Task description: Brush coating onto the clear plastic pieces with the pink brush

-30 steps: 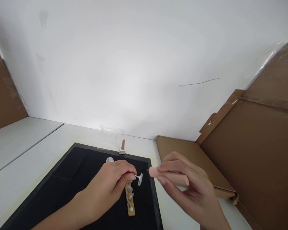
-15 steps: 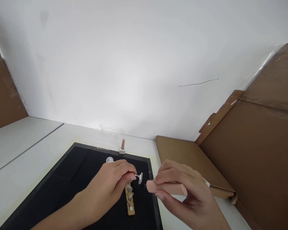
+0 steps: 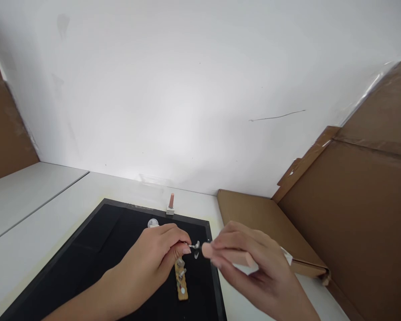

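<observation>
My left hand [image 3: 153, 256] is closed, thumb and forefinger pinching the thin stem of a small silvery holder. At its end, a pale glossy piece [image 3: 197, 249], like an artificial nail, points right. My right hand [image 3: 257, 263] is closed around a pink cylindrical brush handle [image 3: 235, 256]. Its short dark tip reaches the pale piece and seems to touch it. Just below my left hand, a tan, wavy-edged strip [image 3: 182, 292] lies on the black mat [image 3: 93, 263], bearing several small upright holders. A round white-rimmed item [image 3: 153, 222] is partly hidden behind my left hand.
A small white block-like item with a pink top [image 3: 170, 205] stands at the mat's far edge. To the right, a flat cardboard box [image 3: 250, 209] lies beside a tall cardboard panel [image 3: 361, 196]. A white wall [image 3: 173, 89] rises behind the white table [image 3: 113, 185].
My right hand has moved slightly left, bringing the brush tip from just beside the pale piece onto it. The pale piece looks turned a little. My left hand has barely moved.
</observation>
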`<state>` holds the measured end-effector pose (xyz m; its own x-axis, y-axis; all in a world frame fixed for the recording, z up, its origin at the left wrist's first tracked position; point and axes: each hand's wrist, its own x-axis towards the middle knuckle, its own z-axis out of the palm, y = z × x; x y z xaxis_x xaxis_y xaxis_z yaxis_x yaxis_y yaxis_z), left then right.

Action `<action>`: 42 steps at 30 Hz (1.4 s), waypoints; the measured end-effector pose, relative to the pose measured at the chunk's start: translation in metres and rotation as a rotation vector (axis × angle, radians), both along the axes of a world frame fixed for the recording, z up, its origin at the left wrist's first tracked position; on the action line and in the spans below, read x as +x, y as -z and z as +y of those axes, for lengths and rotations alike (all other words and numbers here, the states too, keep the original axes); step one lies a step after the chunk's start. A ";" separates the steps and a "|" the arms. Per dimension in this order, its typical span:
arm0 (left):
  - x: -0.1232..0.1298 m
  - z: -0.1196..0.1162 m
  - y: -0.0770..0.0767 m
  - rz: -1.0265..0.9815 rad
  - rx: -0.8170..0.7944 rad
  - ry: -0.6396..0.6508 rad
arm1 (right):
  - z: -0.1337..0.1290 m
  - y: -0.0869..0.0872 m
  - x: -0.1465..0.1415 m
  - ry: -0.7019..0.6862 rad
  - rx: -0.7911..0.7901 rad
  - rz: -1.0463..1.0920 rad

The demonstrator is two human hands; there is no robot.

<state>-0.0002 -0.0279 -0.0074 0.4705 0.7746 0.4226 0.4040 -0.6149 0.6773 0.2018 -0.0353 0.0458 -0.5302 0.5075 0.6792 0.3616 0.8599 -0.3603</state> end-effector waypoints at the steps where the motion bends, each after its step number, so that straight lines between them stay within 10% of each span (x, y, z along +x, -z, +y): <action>1: 0.000 0.000 0.000 0.003 0.003 -0.001 | 0.001 0.000 0.000 0.035 0.014 0.017; 42: -0.001 -0.002 -0.001 0.015 0.084 0.007 | -0.004 -0.002 0.005 0.027 -0.056 -0.021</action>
<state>-0.0008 -0.0299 -0.0062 0.4824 0.7335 0.4788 0.4090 -0.6720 0.6173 0.2072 -0.0395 0.0475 -0.5296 0.5582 0.6387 0.3918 0.8288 -0.3995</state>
